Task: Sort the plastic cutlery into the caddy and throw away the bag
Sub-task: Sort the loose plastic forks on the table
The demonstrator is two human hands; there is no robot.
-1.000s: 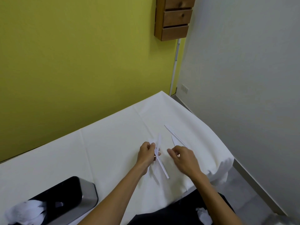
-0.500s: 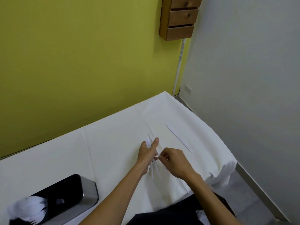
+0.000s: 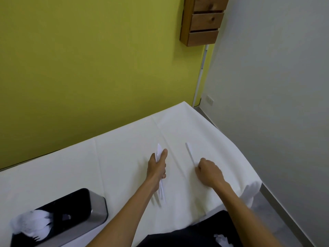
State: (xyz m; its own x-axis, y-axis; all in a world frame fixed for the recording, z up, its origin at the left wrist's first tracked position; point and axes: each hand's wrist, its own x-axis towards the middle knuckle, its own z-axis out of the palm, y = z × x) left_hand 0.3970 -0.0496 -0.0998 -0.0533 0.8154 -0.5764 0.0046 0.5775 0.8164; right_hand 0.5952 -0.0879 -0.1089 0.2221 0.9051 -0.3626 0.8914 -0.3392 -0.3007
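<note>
My left hand (image 3: 157, 166) grips a small bundle of white plastic knives (image 3: 159, 151); their blades stick out past my fingers and their handles trail below my wrist. My right hand (image 3: 208, 172), fingers curled, is at the near end of a single white knife (image 3: 189, 152) that lies on the white tablecloth (image 3: 124, 157); whether the fingers pinch it is hidden. The caddy (image 3: 67, 214), black inside with a steel wall, stands at the lower left with several white forks (image 3: 33, 223) in it.
A yellow wall runs along the table's far edge, with a wooden rack (image 3: 203, 20) mounted high on it. The table's right edge drops to a grey floor beside a white wall. A crumpled white scrap (image 3: 221, 240) lies on my dark lap.
My hands have drawn apart. The left now holds the knife bundle alone, and the right has moved right to the near end of the lone knife on the cloth.
</note>
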